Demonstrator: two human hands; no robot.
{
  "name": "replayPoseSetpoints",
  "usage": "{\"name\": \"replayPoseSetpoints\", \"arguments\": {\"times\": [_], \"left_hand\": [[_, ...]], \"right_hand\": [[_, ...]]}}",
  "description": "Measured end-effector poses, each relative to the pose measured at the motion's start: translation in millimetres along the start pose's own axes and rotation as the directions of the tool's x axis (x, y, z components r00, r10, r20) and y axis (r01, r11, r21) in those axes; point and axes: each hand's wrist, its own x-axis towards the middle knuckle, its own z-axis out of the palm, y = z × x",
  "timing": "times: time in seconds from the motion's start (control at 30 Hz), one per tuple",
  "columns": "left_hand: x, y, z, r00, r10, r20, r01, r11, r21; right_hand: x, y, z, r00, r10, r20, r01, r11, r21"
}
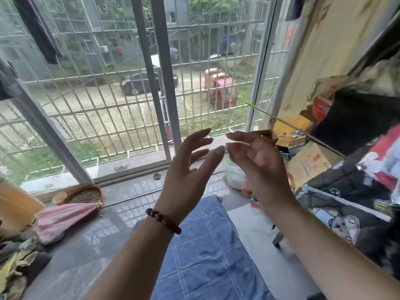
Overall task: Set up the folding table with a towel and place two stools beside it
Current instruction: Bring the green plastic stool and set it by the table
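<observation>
Raising both hands before the window (161, 83), we grip nothing: left hand (186, 169) and right hand (257, 161) have fingers spread and slack. The blue towel (207, 256) lies below on the pale table (251, 230). Lying off-centre, it might slide off if bumped; no stools show.

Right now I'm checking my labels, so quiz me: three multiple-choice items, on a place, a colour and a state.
1. Where is the blue checked towel? A) spread below the raised hands B) folded on a stool C) hanging overhead
2. What colour is the bead bracelet on the left wrist? A) green B) dark red C) white
3. How are the left hand and right hand? A) gripping the towel B) lifting a stool C) open, empty
Answers: 1 A, it lies under both forearms; 2 B, its beads look dark red; 3 C, fingers spread, holding nothing.
</observation>
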Motion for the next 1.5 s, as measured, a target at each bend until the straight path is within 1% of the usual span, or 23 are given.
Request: {"name": "replayPoseSetpoints", "arguments": {"times": [0.17,0.3,0.4,0.57,0.73,0.8,0.87,0.97,1.07,1.13,1.2,1.27,1.37,1.4,1.5], "left_hand": [[2,15,64,0.994,0.005,0.113,0.003,0.998,-0.07],[-1,21,127,0.98,-0.037,0.198,0.059,0.993,-0.106],[-8,27,176,0.965,-0.074,0.251,0.111,0.984,-0.139],[-27,35,243,0.936,-0.093,0.341,0.15,0.978,-0.143],[-46,38,287,0.909,-0.059,0.414,0.134,0.979,-0.155],[-52,38,295,0.896,-0.057,0.44,0.144,0.976,-0.167],[-56,37,299,0.877,-0.049,0.479,0.143,0.977,-0.161],[-60,37,299,0.835,-0.033,0.55,0.139,0.979,-0.151],[-66,37,294,0.778,-0.023,0.628,0.139,0.981,-0.137],[-73,35,287,0.737,0.019,0.676,0.118,0.981,-0.156],[-81,32,279,0.696,0.047,0.717,0.141,0.97,-0.2],[-90,28,271,0.646,0.069,0.761,0.182,0.953,-0.241],[-106,20,265,0.559,0.093,0.824,0.191,0.952,-0.237],[-113,19,265,0.527,0.098,0.844,0.207,0.949,-0.239],[-130,15,268,0.454,0.097,0.886,0.255,0.938,-0.233]], "right_hand": [[-13,-7,-62,0.989,-0.008,-0.151,0.003,0.999,-0.034],[-35,-16,-123,0.965,0.065,-0.253,-0.063,0.998,0.016],[-54,-23,-171,0.939,0.039,-0.342,-0.069,0.994,-0.079],[-85,-28,-237,0.893,0.035,-0.45,-0.103,0.986,-0.129],[-113,-30,-275,0.853,0.02,-0.521,-0.095,0.988,-0.118],[-125,-30,-280,0.824,0.03,-0.565,-0.094,0.992,-0.085],[-135,-29,-280,0.789,0.025,-0.614,-0.1,0.991,-0.088],[-147,-31,-272,0.736,0.005,-0.677,-0.089,0.992,-0.09],[-161,-33,-257,0.689,-0.01,-0.725,-0.088,0.991,-0.098],[-172,-30,-244,0.661,-0.022,-0.75,-0.102,0.988,-0.119],[-185,-27,-231,0.621,-0.021,-0.783,-0.133,0.982,-0.132],[-199,-25,-218,0.564,-0.025,-0.825,-0.175,0.973,-0.149],[-223,-22,-202,0.457,-0.053,-0.888,-0.242,0.953,-0.181],[-233,-21,-197,0.414,-0.061,-0.908,-0.248,0.952,-0.177],[-257,-20,-187,0.32,-0.054,-0.946,-0.252,0.958,-0.14]]}}
